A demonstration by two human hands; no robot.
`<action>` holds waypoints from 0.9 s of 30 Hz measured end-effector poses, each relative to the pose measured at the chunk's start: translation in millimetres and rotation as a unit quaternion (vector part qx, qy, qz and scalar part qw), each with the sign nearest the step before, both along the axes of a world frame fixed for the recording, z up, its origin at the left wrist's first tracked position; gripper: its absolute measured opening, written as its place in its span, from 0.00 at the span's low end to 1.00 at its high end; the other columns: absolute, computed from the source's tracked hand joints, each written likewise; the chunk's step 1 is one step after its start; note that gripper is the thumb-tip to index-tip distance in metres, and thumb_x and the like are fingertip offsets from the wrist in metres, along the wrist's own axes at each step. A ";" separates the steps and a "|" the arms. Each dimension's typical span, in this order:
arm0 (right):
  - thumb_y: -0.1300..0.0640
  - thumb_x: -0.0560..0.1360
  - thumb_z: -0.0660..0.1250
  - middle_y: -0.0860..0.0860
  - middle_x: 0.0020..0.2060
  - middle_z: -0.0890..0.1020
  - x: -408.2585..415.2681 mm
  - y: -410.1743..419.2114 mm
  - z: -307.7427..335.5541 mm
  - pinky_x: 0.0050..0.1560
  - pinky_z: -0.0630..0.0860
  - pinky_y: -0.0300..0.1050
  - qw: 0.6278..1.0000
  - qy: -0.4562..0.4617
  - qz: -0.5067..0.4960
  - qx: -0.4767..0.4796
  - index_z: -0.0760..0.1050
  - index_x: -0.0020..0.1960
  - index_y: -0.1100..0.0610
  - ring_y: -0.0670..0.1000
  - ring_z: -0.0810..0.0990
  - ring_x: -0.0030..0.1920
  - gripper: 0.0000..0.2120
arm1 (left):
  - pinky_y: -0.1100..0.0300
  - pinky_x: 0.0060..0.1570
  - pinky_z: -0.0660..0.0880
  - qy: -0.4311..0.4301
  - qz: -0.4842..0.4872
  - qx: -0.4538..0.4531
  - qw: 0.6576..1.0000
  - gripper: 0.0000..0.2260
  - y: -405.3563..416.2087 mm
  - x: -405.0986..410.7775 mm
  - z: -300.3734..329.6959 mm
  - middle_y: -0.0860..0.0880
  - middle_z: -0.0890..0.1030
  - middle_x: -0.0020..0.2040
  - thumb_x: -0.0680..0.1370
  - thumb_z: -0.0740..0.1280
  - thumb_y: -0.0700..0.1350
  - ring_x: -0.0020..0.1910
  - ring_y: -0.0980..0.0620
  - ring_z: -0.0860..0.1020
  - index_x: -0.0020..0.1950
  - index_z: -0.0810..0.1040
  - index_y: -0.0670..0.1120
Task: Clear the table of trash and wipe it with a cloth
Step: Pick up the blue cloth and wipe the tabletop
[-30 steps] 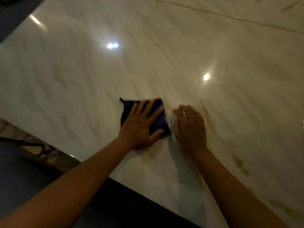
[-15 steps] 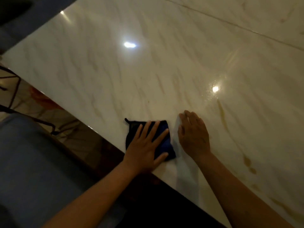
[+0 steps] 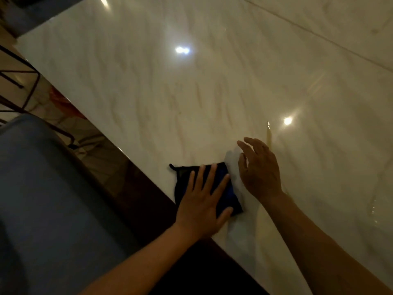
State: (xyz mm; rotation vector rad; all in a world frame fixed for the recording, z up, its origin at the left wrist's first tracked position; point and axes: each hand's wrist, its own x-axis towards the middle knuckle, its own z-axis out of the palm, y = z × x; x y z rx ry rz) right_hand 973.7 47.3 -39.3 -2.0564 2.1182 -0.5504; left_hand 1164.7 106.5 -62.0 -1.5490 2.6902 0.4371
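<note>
A dark blue cloth (image 3: 230, 193) lies flat on the glossy cream marble table (image 3: 148, 92), close to the table's near edge. My left hand (image 3: 202, 203) presses down on the cloth with fingers spread. To the right of the cloth, my right hand (image 3: 258, 169) hovers just over the table with its fingers apart, and I see nothing in it. A thin brownish streak (image 3: 269, 135) runs across the table just beyond my right fingertips.
A grey-blue padded seat (image 3: 49, 209) sits below the table edge at the left. Dark metal chair legs (image 3: 21, 86) stand on the tiled floor further left. More brownish marks and wet glints (image 3: 373, 207) show on the table at the right.
My left hand has slid the cloth toward the table's near edge. My right hand has lifted off the table and its fingers have spread.
</note>
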 end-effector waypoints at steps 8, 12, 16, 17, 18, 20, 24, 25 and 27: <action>0.54 0.80 0.60 0.54 0.68 0.74 -63.6 34.1 -2.1 0.65 0.72 0.53 1.000 0.016 0.015 0.009 0.72 0.70 0.54 0.54 0.71 0.69 0.18 | 0.39 0.77 0.42 -0.048 0.157 -0.035 0.986 0.36 -72.4 -56.7 -6.2 0.42 0.43 0.82 0.79 0.46 0.68 0.79 0.36 0.42 0.82 0.46 0.52; 0.55 0.80 0.60 0.54 0.69 0.73 -96.5 49.8 -5.4 0.68 0.68 0.53 1.000 0.009 -0.008 0.003 0.72 0.70 0.55 0.55 0.69 0.70 0.19 | 0.37 0.76 0.45 -0.006 0.070 -0.039 0.997 0.35 3.4 -102.5 -1.9 0.43 0.43 0.82 0.79 0.51 0.66 0.80 0.38 0.41 0.82 0.47 0.52; 0.55 0.81 0.59 0.54 0.69 0.72 -131.8 51.1 -10.3 0.68 0.66 0.54 0.999 0.014 -0.048 0.017 0.71 0.71 0.55 0.55 0.69 0.70 0.19 | 0.38 0.77 0.45 -0.011 -0.047 -0.021 0.999 0.36 37.4 -122.4 2.7 0.45 0.43 0.82 0.79 0.52 0.68 0.80 0.39 0.41 0.82 0.45 0.55; 0.55 0.81 0.59 0.54 0.69 0.73 -138.9 49.6 -11.8 0.68 0.67 0.54 0.998 0.018 -0.052 0.023 0.71 0.71 0.55 0.55 0.69 0.70 0.19 | 0.39 0.77 0.44 -0.017 -0.065 -0.031 0.997 0.35 20.5 -123.8 2.4 0.45 0.44 0.82 0.79 0.52 0.68 0.80 0.39 0.42 0.82 0.45 0.56; 0.55 0.81 0.58 0.54 0.69 0.73 -145.3 47.4 -13.7 0.67 0.67 0.54 0.998 0.024 -0.055 0.025 0.71 0.70 0.54 0.55 0.70 0.69 0.19 | 0.39 0.77 0.44 -0.027 -0.081 -0.040 0.996 0.35 -2.3 -126.0 1.6 0.45 0.46 0.82 0.79 0.52 0.68 0.80 0.39 0.44 0.82 0.46 0.56; 0.55 0.80 0.58 0.52 0.66 0.75 -154.8 42.1 -16.8 0.63 0.69 0.53 0.997 0.040 -0.065 0.021 0.73 0.68 0.54 0.54 0.72 0.66 0.18 | 0.39 0.77 0.46 -0.042 -0.083 -0.049 0.994 0.35 -59.7 -134.1 0.1 0.44 0.49 0.82 0.79 0.50 0.68 0.80 0.38 0.48 0.82 0.49 0.55; 0.54 0.79 0.56 0.52 0.59 0.78 -164.9 28.4 -22.9 0.54 0.71 0.51 0.997 0.036 -0.065 -0.010 0.75 0.64 0.54 0.54 0.75 0.58 0.16 | 0.40 0.77 0.42 -0.064 0.008 -0.033 0.997 0.37 -168.9 -167.2 -1.7 0.45 0.43 0.82 0.77 0.43 0.71 0.80 0.38 0.44 0.82 0.46 0.55; 0.55 0.80 0.57 0.52 0.58 0.78 -168.4 22.6 -22.2 0.53 0.71 0.50 0.997 0.022 -0.067 -0.015 0.75 0.64 0.54 0.54 0.76 0.56 0.16 | 0.40 0.77 0.41 -0.066 0.024 -0.033 0.997 0.36 -181.2 -176.9 -1.6 0.44 0.41 0.82 0.77 0.44 0.70 0.80 0.38 0.42 0.82 0.44 0.55; 0.55 0.80 0.58 0.52 0.59 0.78 -180.7 7.2 -19.9 0.54 0.72 0.50 0.996 -0.006 -0.088 -0.022 0.75 0.65 0.53 0.53 0.75 0.57 0.15 | 0.39 0.76 0.40 -0.055 0.015 -0.037 0.998 0.36 -179.8 -193.9 -3.5 0.43 0.41 0.82 0.79 0.46 0.69 0.80 0.37 0.41 0.82 0.44 0.53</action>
